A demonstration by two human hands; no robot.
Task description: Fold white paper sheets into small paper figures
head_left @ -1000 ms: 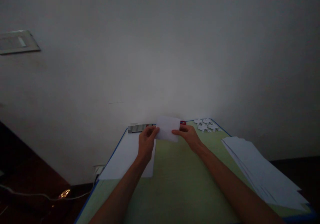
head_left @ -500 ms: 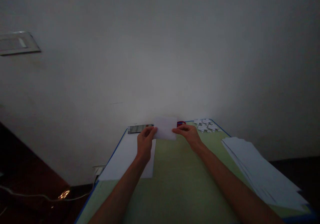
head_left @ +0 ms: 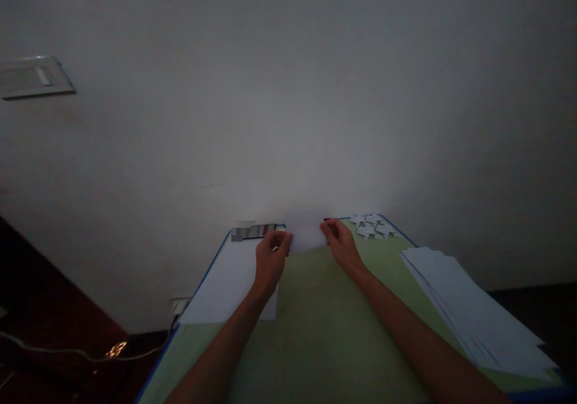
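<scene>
A small white piece of paper (head_left: 308,233) is held up between my two hands near the table's far edge. My left hand (head_left: 271,255) pinches its left side between thumb and fingers. On the opposite side, my right hand (head_left: 341,241) pinches the paper's right edge. Beneath my left wrist lies a larger white sheet (head_left: 220,290), flat on the green table (head_left: 324,332). A dark flat object, perhaps a phone (head_left: 258,231), rests at that sheet's far end. Something red is mostly hidden behind my right fingers.
Several folded white paper shapes (head_left: 372,226) sit at the table's far right corner. A fanned stack of white sheets (head_left: 473,314) lies along the right edge. A pale wall (head_left: 288,103) rises behind the table. A white cable (head_left: 81,353) runs at lower left.
Both hands have shifted the small paper slightly to the right, my left hand more than my right. The red object is now more covered by my right hand.
</scene>
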